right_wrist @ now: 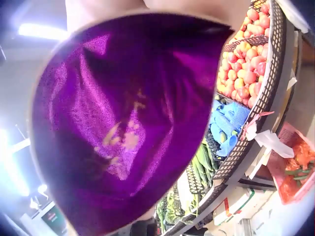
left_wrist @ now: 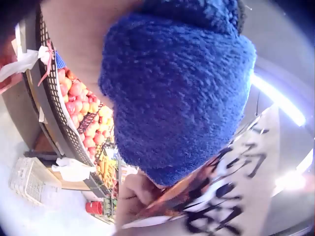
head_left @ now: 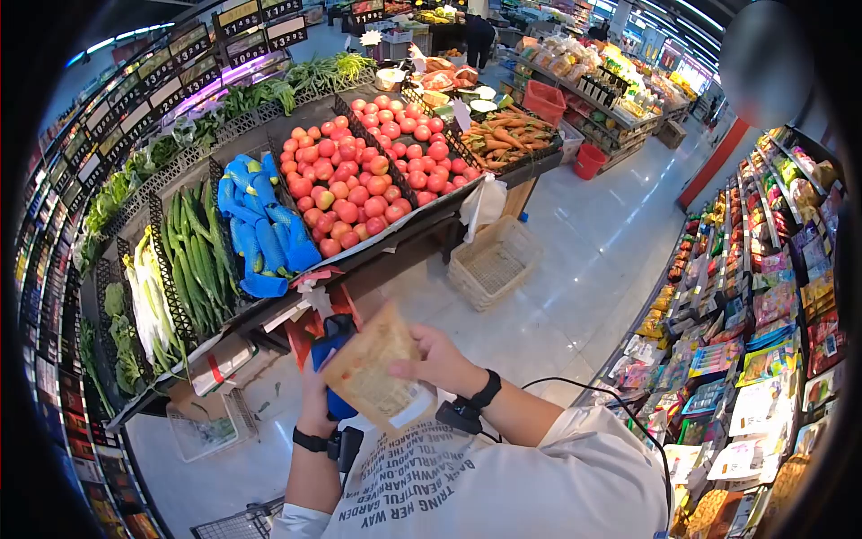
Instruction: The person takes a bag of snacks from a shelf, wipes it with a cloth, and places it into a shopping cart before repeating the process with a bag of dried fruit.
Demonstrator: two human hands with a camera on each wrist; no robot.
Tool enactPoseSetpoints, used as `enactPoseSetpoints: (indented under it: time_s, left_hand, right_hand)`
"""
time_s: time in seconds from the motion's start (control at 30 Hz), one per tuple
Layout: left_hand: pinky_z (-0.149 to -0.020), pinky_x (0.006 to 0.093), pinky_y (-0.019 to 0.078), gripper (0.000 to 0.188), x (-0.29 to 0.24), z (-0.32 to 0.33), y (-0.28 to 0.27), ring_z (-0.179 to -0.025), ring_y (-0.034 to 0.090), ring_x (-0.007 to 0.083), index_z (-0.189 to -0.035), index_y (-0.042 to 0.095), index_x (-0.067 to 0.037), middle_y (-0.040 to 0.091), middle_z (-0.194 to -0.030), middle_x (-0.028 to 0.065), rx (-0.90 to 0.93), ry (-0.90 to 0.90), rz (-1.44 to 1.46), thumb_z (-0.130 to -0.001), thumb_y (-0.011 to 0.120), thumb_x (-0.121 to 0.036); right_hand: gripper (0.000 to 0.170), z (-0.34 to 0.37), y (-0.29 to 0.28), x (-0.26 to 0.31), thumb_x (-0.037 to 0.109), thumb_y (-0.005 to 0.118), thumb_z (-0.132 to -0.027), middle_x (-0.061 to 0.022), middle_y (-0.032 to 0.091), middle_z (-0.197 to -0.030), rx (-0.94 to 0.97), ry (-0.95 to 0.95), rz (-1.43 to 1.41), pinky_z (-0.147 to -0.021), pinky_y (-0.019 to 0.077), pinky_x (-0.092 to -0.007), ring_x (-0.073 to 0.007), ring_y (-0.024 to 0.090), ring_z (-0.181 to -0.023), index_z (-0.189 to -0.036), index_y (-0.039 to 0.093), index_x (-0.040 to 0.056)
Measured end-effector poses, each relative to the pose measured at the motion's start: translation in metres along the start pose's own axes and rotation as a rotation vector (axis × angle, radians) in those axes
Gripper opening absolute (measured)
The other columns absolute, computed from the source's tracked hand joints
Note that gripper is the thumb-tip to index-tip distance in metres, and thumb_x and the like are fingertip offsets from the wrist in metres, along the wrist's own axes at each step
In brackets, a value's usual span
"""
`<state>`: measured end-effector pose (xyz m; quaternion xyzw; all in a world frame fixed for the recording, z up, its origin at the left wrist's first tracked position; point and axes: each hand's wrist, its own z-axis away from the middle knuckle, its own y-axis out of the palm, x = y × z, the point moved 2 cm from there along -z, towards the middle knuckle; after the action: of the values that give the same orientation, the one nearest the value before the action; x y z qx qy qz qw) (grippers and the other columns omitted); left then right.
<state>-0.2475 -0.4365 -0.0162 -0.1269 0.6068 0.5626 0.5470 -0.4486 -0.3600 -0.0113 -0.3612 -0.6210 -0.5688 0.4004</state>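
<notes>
In the head view, the left hand point(head_left: 314, 395) holds a blue item point(head_left: 340, 359) with a dark top. Close up in the left wrist view it is a fuzzy blue piece point(left_wrist: 179, 93), with the left hand point(left_wrist: 81, 44) along its side. The right hand point(head_left: 444, 361) pinches a tan packet point(head_left: 368, 373) by its right side, thumb on the face, overlapping the blue item. Black lettering shows on the packet point(left_wrist: 256, 182) in the left wrist view. A shiny purple surface point(right_wrist: 123, 123) fills much of the right wrist view, below the right hand point(right_wrist: 157, 7), whose fingertips are hidden.
A produce stand holds tomatoes point(head_left: 346, 189), blue-netted produce point(head_left: 260, 225), green peppers point(head_left: 193, 256) and carrots point(head_left: 507, 137). An off-white crate point(head_left: 494, 260) sits on the floor beside it. Shelves of packaged goods point(head_left: 763, 296) line the right; a red bucket point(head_left: 589, 161) stands farther back.
</notes>
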Motion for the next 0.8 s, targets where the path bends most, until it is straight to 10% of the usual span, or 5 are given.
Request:
enactPoseSetpoints:
  time_s: [0.33,0.6,0.8]
  left_hand:
    - [-0.096,0.0329,0.0481,0.046,-0.010,0.012,-0.024,-0.110,0.059,0.0153,-0.126,0.053,-0.006,0.061,-0.119,0.0049,0.297,0.036,-0.416,-0.089,0.074,-0.022]
    - [-0.088,0.0309,0.0536,0.050,-0.054,-0.017,-0.023,-0.102,0.065,0.0171,-0.133,0.050,-0.005,0.064,-0.117,0.0084,0.139,0.044,-0.182,-0.094,0.069,-0.030]
    - [-0.091,0.0302,0.0501,0.046,0.002,0.002,-0.027,-0.107,0.058,0.0129,-0.134,0.049,-0.005,0.061,-0.116,0.0050,0.341,0.072,-0.468,-0.095,0.069,-0.021]
  right_hand:
    - [0.034,0.005,0.041,0.009,0.017,0.066,-0.099,-0.0062,0.069,-0.115,-0.389,-0.176,0.040,-0.088,0.0531,-0.0286,-0.0107,0.064,-0.101,-0.126,0.059,-0.0017]
    - [0.040,0.009,0.048,-0.033,0.027,0.061,-0.102,-0.0071,0.069,-0.115,-0.480,-0.125,0.298,-0.086,0.0533,-0.0293,-0.0121,0.065,-0.098,-0.128,0.058,-0.0025]
    - [0.036,0.001,0.034,0.005,0.026,0.060,-0.102,-0.0057,0.069,-0.112,-0.519,-0.132,0.136,-0.085,0.0525,-0.0288,-0.0104,0.063,-0.097,-0.126,0.059,-0.0011]
